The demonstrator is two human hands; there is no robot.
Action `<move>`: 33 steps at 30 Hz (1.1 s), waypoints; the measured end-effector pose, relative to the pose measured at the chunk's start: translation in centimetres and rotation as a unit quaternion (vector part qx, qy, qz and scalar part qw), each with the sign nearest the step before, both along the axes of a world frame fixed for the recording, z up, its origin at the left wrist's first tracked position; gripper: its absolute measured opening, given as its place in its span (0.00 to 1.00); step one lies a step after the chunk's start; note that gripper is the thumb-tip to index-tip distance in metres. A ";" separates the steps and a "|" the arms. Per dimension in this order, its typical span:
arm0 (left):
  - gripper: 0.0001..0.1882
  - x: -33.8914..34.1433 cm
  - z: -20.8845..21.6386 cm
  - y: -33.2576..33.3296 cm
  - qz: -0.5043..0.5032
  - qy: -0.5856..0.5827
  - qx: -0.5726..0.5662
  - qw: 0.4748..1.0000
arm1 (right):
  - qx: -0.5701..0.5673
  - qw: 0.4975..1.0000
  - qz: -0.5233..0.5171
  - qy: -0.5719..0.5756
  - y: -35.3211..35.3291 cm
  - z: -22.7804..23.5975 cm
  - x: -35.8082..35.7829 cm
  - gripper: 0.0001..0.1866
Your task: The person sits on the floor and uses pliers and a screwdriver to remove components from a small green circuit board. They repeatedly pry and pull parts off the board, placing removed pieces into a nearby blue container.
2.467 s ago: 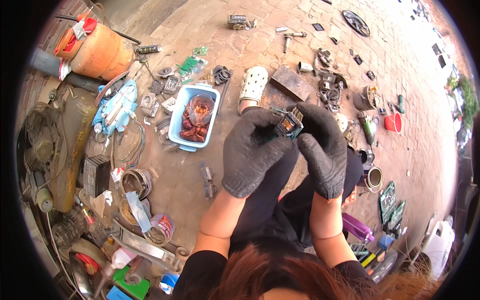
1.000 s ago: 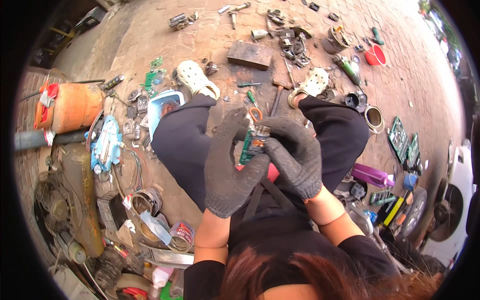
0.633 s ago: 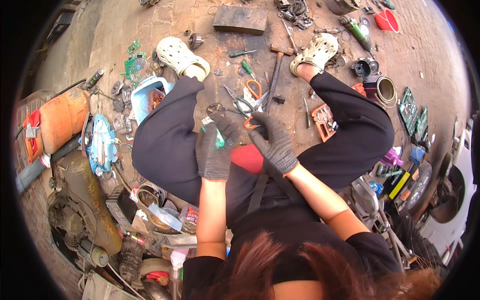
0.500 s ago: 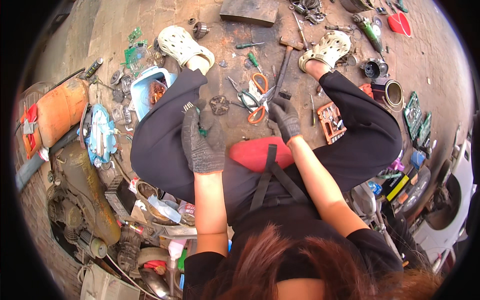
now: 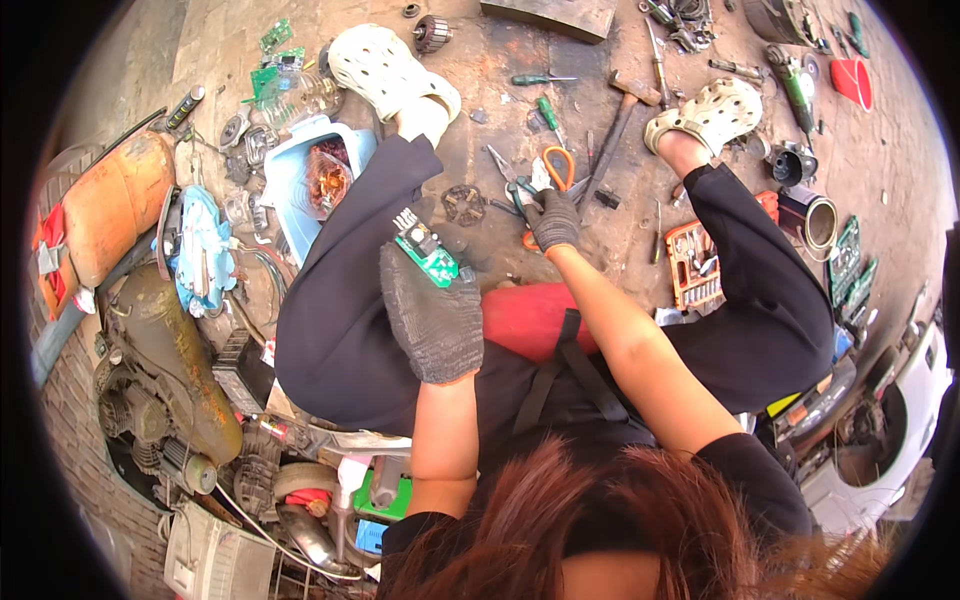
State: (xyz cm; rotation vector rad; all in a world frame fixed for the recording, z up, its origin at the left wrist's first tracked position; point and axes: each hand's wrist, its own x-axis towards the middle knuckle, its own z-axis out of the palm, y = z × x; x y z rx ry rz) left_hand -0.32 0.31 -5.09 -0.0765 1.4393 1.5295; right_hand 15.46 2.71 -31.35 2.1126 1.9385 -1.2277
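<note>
In my left hand, gloved in dark grey, lies a small green circuit board with a row of pale metal prongs at its upper end. The fingers are closed around it above my thigh. My right hand, in a matching glove, is down at the tools on the ground with its fingers bent together. It covers part of the orange-handled scissors and the tool with silver jaws beside them. What those fingers grip is hidden.
A hammer and a green-handled screwdriver lie beyond my right hand. A round dark metal part sits nearer my left. The blue basin is beside my left leg, an orange socket case by my right. A red pouch rests between my legs.
My right hand has moved left onto the scissors and the tool beside them. The left hand has turned, so the board's green face now shows. The whole view has shifted slightly.
</note>
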 end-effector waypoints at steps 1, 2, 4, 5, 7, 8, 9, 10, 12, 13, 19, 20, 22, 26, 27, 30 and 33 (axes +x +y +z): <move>0.26 -0.4 -0.9 -0.3 -0.022 0.044 -0.028 0.998 | 0.007 0.999 0.045 -0.022 0.5 0.4 -0.7 0.18; 0.25 -0.5 -1.4 -0.5 -0.065 0.125 -0.051 0.989 | 0.013 0.995 0.090 -0.043 0.8 0.8 -1.3 0.17; 0.25 -0.1 -1.7 -0.4 -0.157 0.321 -0.099 0.929 | 0.009 0.981 0.162 -0.105 1.2 0.4 -2.3 0.16; 0.24 0.1 -1.8 -0.3 -0.192 0.379 -0.106 0.899 | 0.004 0.975 0.184 -0.124 1.5 0.3 -2.6 0.16; 0.21 0.2 -1.9 -0.2 -0.233 0.444 -0.110 0.858 | -0.004 0.959 0.232 -0.160 2.1 0.6 -3.1 0.15; 0.19 0.2 -1.9 -0.2 -0.246 0.450 -0.105 0.852 | -0.060 0.958 0.236 -0.151 2.8 -0.2 -2.8 0.17; 0.17 0.0 -1.8 -0.1 -0.261 0.461 -0.103 0.842 | -0.097 0.948 0.263 -0.149 3.9 1.0 -2.8 0.22; 0.16 -0.1 -1.4 0.0 -0.275 0.473 -0.100 0.831 | -0.125 0.962 0.227 -0.091 4.4 0.8 -2.4 0.24; 0.15 -0.3 -1.0 -0.2 -0.274 0.425 -0.068 0.860 | -0.197 0.973 0.108 0.053 5.4 1.7 -1.6 0.27; 0.15 -0.2 -0.5 -0.3 -0.232 0.314 -0.021 0.920 | -0.175 0.971 0.007 0.164 5.0 3.4 -1.3 0.25; 0.23 -0.4 2.8 -0.5 -0.051 -0.204 0.278 0.937 | -0.226 0.898 -0.203 0.318 4.3 18.4 -0.6 0.17; 0.24 -0.5 3.1 -0.6 -0.061 -0.219 0.286 0.931 | -0.191 0.905 -0.176 0.336 3.7 22.3 -0.1 0.18; 0.26 -0.1 4.6 -0.9 -0.050 -0.209 0.282 0.935 | -0.151 0.905 -0.128 0.376 2.3 27.3 1.7 0.20; 0.24 1.5 6.5 -1.9 -0.018 -0.084 0.218 0.972 | -0.123 0.890 -0.042 0.438 0.3 35.0 4.6 0.21; 0.24 1.9 7.0 -1.9 -0.022 -0.078 0.247 0.966 | -0.136 0.877 -0.041 0.459 -0.6 36.4 5.4 0.18; 0.24 3.1 8.7 -2.7 -0.011 -0.064 0.307 0.950 | -0.214 0.861 0.016 0.461 -2.9 38.6 7.7 0.13; 0.23 4.1 10.5 -3.4 -0.005 -0.057 0.272 0.961 | -0.264 0.837 0.085 0.472 -4.5 40.6 7.9 0.14</move>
